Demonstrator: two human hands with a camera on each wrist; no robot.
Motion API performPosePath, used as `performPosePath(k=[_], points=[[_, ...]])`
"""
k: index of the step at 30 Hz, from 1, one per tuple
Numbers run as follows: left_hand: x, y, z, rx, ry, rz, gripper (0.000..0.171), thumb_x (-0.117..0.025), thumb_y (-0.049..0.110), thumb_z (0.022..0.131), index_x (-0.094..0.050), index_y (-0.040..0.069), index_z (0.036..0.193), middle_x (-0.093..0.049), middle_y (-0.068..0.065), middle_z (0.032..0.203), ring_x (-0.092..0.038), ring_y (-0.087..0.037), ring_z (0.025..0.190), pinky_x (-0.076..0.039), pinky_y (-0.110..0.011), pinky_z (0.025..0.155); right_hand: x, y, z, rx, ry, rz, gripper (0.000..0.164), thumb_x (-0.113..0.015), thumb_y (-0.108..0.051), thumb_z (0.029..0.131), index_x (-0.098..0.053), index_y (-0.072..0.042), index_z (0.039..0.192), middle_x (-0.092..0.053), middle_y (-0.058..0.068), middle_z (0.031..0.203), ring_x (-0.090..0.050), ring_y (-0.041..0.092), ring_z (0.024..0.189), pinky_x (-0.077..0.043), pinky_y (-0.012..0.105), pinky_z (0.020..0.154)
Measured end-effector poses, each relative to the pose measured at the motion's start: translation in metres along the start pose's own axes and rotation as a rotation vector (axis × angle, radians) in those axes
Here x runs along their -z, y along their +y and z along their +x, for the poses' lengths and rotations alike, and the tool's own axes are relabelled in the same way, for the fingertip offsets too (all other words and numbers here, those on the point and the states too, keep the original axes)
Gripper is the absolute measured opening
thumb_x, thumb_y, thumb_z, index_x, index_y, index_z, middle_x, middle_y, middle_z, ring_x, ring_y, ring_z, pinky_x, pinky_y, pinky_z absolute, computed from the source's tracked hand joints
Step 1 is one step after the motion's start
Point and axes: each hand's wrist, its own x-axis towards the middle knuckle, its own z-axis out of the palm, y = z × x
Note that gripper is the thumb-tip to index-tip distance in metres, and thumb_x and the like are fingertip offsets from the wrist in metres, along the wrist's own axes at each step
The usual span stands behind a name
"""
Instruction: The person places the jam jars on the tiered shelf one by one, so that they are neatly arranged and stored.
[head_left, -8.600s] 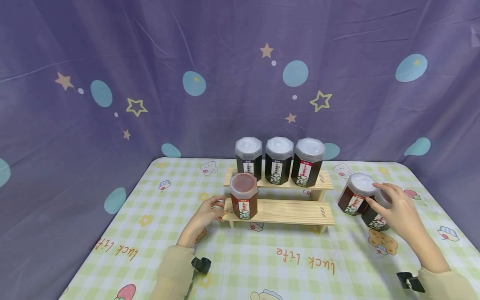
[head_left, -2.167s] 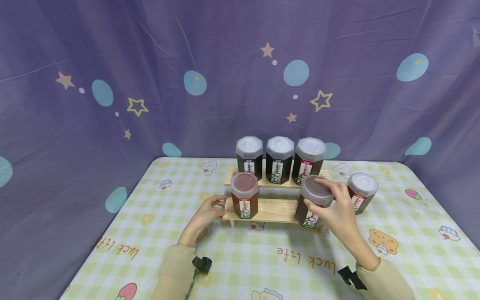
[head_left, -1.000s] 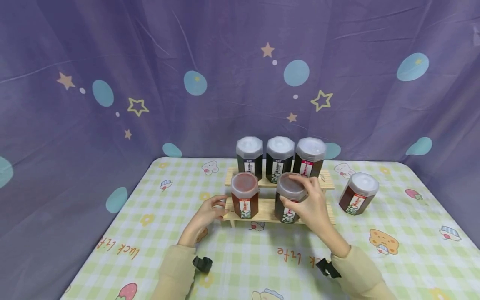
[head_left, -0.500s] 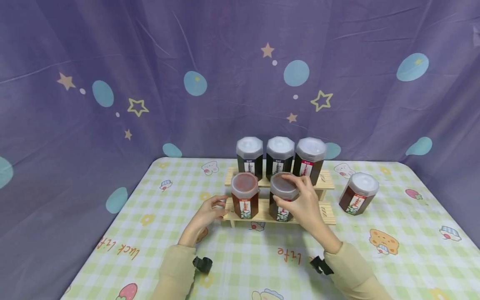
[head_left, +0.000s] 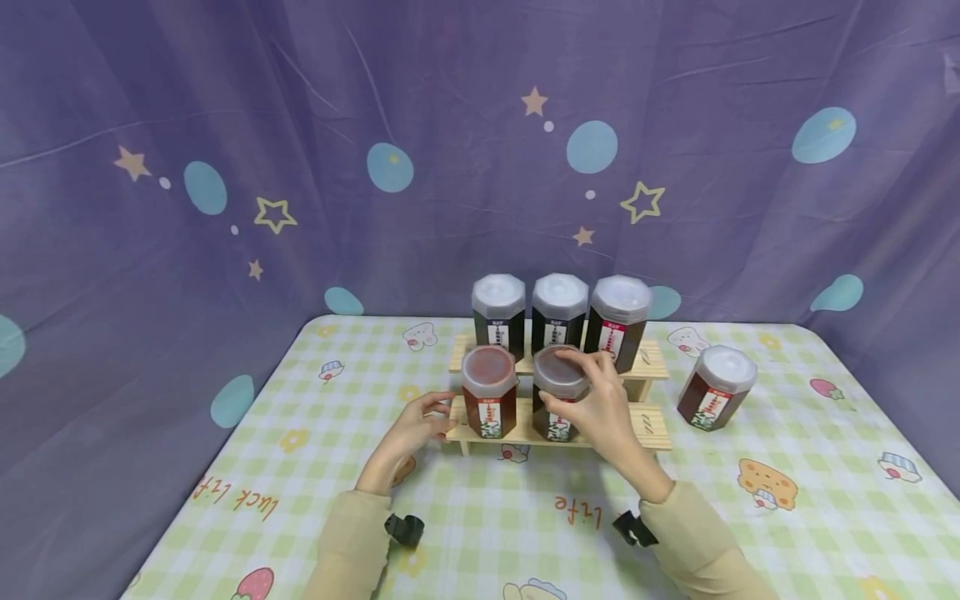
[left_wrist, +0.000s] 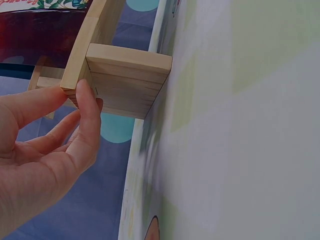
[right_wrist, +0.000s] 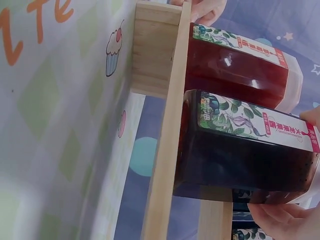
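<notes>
On the lower step of a two-step wooden rack [head_left: 649, 427], my right hand [head_left: 603, 421] grips a dark jar [head_left: 553, 423] with a translucent lid, thumb and fingers around its top. In the right wrist view, that dark jar [right_wrist: 235, 160] stands upright with its base at the step's front edge. Just left of it is a reddish jar [head_left: 489, 408], a small gap between them. My left hand [head_left: 412, 427] pinches the left end of the lower step; the left wrist view shows thumb and fingertips on the wooden board [left_wrist: 80, 57].
Three dark jars, a left one [head_left: 498, 321], a middle one [head_left: 559, 323] and a right one [head_left: 618, 325], line the upper step. Another reddish-brown jar [head_left: 717, 392] stands on the checked tablecloth [head_left: 817, 450] right of the rack. A purple curtain [head_left: 465, 125] hangs behind.
My right hand took the dark jar from the table at right, brought it to the lower step and slid it left toward the reddish jar. The left hand has stayed at the rack.
</notes>
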Motion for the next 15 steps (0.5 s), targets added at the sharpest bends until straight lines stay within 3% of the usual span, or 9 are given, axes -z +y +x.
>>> performPosePath(k=[4,15], points=[[-0.0002,0.0000,-0.0001,-0.003,-0.007,0.001,0.049,-0.052,-0.005,0.083,-0.036,-0.011,0.128,-0.046,-0.021,0.101,-0.053,-0.013,0.067,-0.048,-0.051,0.074,-0.0022,0.0011,-0.0002,0.014,0.006,-0.003,0.057,-0.082,-0.016,0.057,-0.060,-0.014,0.109,-0.047,0.010,0.095,-0.049,0.026,0.087,-0.043,0.040,0.073],[-0.0005,0.0009,0.0001,0.003,0.012,-0.011,0.048,-0.053,-0.006,0.081,-0.037,-0.011,0.127,-0.048,-0.021,0.100,-0.054,-0.014,0.068,-0.052,-0.039,0.068,-0.0059,0.0000,-0.0004,0.043,0.013,-0.005,0.057,-0.082,-0.016,0.057,-0.060,-0.012,0.109,-0.047,0.012,0.093,-0.050,0.026,0.086,-0.046,0.038,0.070]])
